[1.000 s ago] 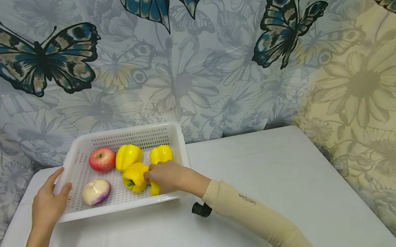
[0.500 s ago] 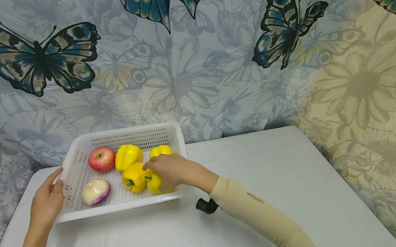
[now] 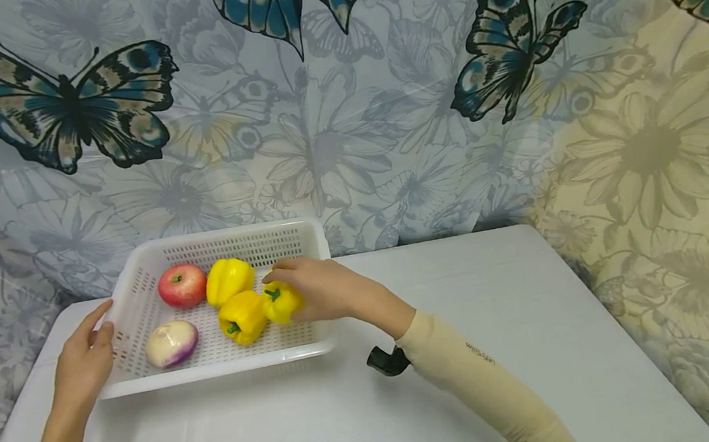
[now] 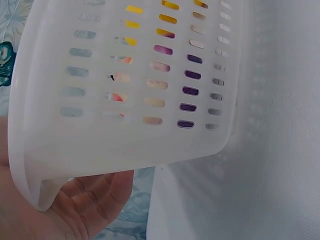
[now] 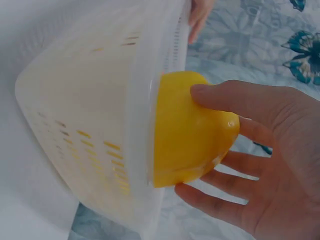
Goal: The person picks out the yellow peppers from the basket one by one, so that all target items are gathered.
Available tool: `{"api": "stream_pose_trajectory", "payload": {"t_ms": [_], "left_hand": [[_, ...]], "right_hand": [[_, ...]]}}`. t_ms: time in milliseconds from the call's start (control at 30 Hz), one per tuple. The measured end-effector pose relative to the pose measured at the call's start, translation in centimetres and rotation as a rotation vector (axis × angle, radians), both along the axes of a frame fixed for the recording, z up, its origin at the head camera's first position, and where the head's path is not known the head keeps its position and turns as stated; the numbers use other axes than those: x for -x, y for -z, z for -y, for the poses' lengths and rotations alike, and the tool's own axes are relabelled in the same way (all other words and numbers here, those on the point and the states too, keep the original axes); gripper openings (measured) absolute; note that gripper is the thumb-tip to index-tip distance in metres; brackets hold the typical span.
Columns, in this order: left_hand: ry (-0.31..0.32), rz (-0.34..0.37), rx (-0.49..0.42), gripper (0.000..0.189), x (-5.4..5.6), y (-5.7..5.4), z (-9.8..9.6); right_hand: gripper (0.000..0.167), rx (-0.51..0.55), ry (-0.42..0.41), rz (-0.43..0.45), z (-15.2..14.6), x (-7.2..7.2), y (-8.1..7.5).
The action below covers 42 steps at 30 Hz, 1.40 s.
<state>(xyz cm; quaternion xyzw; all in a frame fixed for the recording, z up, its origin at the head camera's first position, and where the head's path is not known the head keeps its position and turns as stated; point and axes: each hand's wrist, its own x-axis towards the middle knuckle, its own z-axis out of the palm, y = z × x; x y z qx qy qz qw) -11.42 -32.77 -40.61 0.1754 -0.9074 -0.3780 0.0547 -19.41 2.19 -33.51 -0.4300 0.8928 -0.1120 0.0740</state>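
Observation:
My right hand [image 3: 316, 287] holds a yellow bell pepper [image 3: 281, 304] over the right part of a white plastic basket [image 3: 214, 372]. In the right wrist view, the thumb presses on top of the yellow pepper [image 5: 187, 130] and the fingers curl beneath it. My left hand [image 3: 84, 361] grips the basket's left rim, with fingers against the outside of the end wall in the left wrist view. Inside lie two more yellow peppers [image 3: 230, 280], a red apple [image 3: 182, 286] and a round white-and-purple vegetable [image 3: 173, 343]. The pepper at the back right is hidden behind my right hand.
The basket stands at the back left of a table covered in white cloth [image 3: 468, 295]. Close behind it hangs a floral cloth [image 3: 327, 151] printed with large butterflies. A black camera mount sits on each wrist, the right mount [image 3: 389, 361] low over the table.
My right hand has taken hold of the front-right pepper and moved right and back with it. My left thumb has drawn back a little toward the rim.

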Motion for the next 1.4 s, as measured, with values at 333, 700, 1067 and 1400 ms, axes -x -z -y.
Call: {"api": "stream_pose_trajectory", "payload": {"t_ms": [333,700,1067,1400], "left_hand": [[-0.003,0.002,0.014,0.052,-0.1,0.0,0.0],[-0.066,-0.024,0.004,0.051,-0.2,0.0,-0.2],[-0.150,-0.015,-0.040,0.050,-0.3,-0.1,-0.3],[-0.135,-0.040,-0.043,0.050,-0.3,0.0,-0.4]], "right_hand": [[0.060,0.129,0.006,0.046,-2.4,0.3,-0.7],[0.062,0.269,-0.005,0.060,-5.1,0.7,-1.4],[0.062,0.389,0.052,0.090,-8.5,1.4,-1.2],[0.064,0.474,0.103,0.136,-11.5,2.4,-0.2]]}}
